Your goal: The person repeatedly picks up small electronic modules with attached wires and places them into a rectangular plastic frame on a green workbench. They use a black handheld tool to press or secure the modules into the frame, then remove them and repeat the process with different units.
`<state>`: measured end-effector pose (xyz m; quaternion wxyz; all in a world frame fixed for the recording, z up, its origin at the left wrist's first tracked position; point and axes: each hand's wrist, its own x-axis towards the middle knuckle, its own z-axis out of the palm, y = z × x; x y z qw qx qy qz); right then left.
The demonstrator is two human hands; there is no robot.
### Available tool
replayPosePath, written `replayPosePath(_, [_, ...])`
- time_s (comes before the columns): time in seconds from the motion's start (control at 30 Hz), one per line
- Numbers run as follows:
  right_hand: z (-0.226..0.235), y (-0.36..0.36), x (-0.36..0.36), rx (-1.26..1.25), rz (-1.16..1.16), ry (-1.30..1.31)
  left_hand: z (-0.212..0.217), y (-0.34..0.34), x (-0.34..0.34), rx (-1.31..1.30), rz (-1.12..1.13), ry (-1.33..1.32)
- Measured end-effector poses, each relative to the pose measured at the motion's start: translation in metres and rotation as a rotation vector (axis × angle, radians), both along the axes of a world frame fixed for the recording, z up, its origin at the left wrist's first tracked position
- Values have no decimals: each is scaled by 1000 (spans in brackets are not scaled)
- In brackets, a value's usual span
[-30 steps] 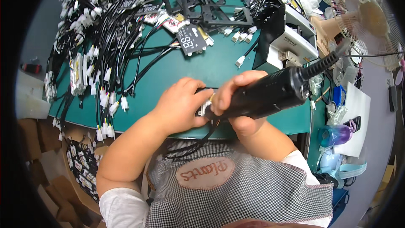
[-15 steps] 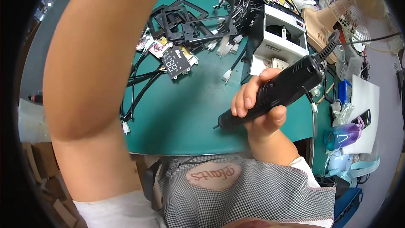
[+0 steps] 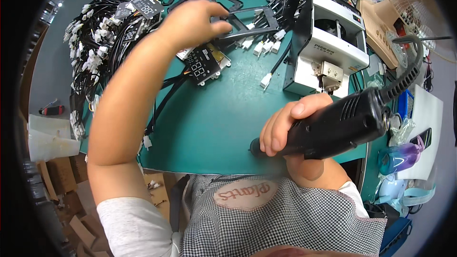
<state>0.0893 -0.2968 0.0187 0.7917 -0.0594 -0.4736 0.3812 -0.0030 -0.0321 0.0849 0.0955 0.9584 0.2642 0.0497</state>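
My right hand (image 3: 297, 121) is wrapped round a black electric screwdriver (image 3: 333, 123), its tip pointing left above the near part of the green mat (image 3: 214, 133). From its rear end a thick coiled cord runs up to the right. Across the table, my left hand (image 3: 197, 24) hovers over a pile of black plastic frames (image 3: 266, 19), thumb and fingers apart; whether a fingertip touches a frame cannot be made out. Just below that hand lies a circuit module with a black digit display (image 3: 202, 64), its black cables trailing toward the near edge.
Many black cables with white connectors (image 3: 97, 50) are heaped at the left, with more display modules (image 3: 146, 5) on top. A white-and-black machine (image 3: 328, 43) stands at the right. Beyond it are a fan (image 3: 404, 7), a purple-blue bottle (image 3: 397, 158) and a phone (image 3: 422, 138).
My left arm has dropped from high across the view, bringing the hand over the frames and uncovering the cable heap. The screwdriver has come slightly lower and to the right.
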Motion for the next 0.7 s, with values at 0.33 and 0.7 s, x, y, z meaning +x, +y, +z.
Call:
replayPosePath(0.33, [4,-10,2,-236,-114,101,-49,-17,3,140,-8,-440])
replayPosePath(0.7, [8,-8,19,-160,-38,175,-49,-98,-86,-618,23,-130])
